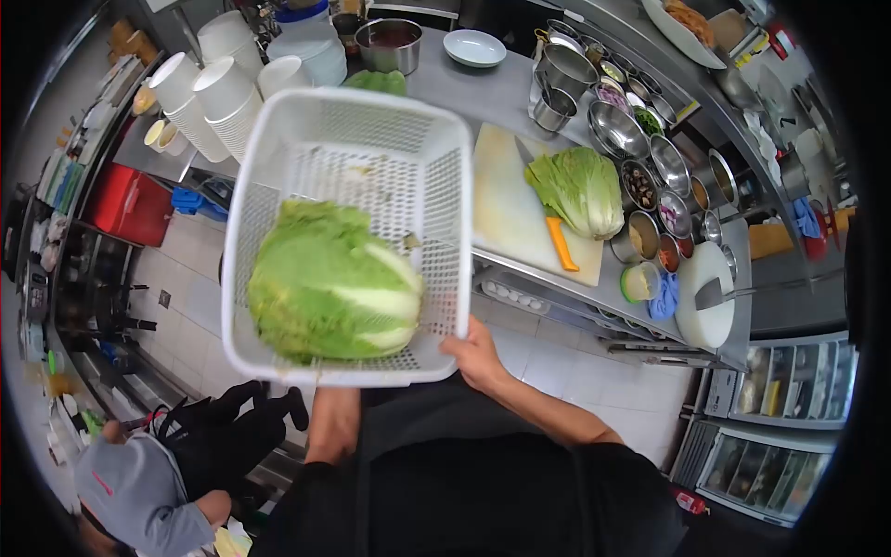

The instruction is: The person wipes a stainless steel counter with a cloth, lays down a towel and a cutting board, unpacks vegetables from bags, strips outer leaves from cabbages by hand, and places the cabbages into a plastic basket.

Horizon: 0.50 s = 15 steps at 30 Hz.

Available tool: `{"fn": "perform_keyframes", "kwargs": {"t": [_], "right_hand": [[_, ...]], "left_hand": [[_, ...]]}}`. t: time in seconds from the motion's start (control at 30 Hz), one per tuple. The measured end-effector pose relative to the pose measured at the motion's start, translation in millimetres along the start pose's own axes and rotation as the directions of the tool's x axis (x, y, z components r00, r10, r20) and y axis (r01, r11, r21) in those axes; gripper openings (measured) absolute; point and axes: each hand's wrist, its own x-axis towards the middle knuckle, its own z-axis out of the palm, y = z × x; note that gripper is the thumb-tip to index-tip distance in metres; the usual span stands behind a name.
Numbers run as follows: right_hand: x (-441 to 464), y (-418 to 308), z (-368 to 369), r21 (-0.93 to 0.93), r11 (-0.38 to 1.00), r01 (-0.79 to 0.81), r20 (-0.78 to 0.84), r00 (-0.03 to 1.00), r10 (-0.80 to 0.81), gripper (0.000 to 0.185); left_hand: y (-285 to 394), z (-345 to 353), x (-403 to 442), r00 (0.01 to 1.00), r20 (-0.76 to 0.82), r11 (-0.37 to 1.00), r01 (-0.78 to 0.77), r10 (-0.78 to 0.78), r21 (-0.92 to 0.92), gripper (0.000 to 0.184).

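A white perforated plastic basket [444,200] is held up in front of my body, tilted so that its inside faces me. In it lies a head of napa cabbage [329,283]. My right hand [475,355] grips the basket's lower right corner. My left forearm goes up behind the basket's lower edge, and the basket hides that hand and its fingers. Beyond the basket, on the counter, a second napa cabbage [580,190] rests on a white cutting board [501,200]. Beside this cabbage lies a knife with an orange handle [561,243].
Stacks of white tubs [223,97] and a steel pot [388,46] stand on the counter [445,88]. Several steel bowls [620,128] with ingredients line its right side, near a white round board [701,311]. At lower left is another person [144,492] in a grey shirt.
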Motion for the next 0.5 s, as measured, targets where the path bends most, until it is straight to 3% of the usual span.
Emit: {"fn": "perform_keyframes", "kwargs": {"t": [0.13,0.23,0.3,0.37,0.43,0.5], "right_hand": [[28.2,-24.6,-19.9,-0.043,0.991,0.126,-0.215,0.967,-0.133,0.049],[64.4,-63.9,-28.8,-0.091,0.972,0.217,-0.352,0.906,-0.236,0.043],[107.1,-61.3,-52.5,-0.140,0.969,0.204,-0.399,0.884,-0.243,0.041],[130.6,-56.8,-70.0,-0.171,0.968,0.182,-0.469,0.849,-0.242,0.039],[145.9,-46.6,-61.9,-0.479,0.864,0.155,-0.423,0.822,-0.381,0.037],[150.7,-47.2,-46.5,-0.647,0.757,0.094,-0.406,0.798,-0.446,0.044]], "left_hand": [[9.8,34.5,100.6,0.996,0.071,0.997,-0.058,0.062,-0.052,0.058],[22.8,42.6,157.8,0.985,0.009,0.983,-0.173,0.174,-0.057,0.057],[37.9,30.9,179.8,0.962,-0.141,0.972,-0.236,0.234,0.002,0.056],[65.0,32.0,175.9,0.905,-0.418,0.997,-0.078,0.077,0.015,0.068],[65.8,38.0,170.4,0.929,-0.340,0.987,-0.115,0.146,0.111,0.076],[62.0,51.4,153.7,0.964,-0.242,0.983,-0.071,0.112,0.171,0.076]]}}
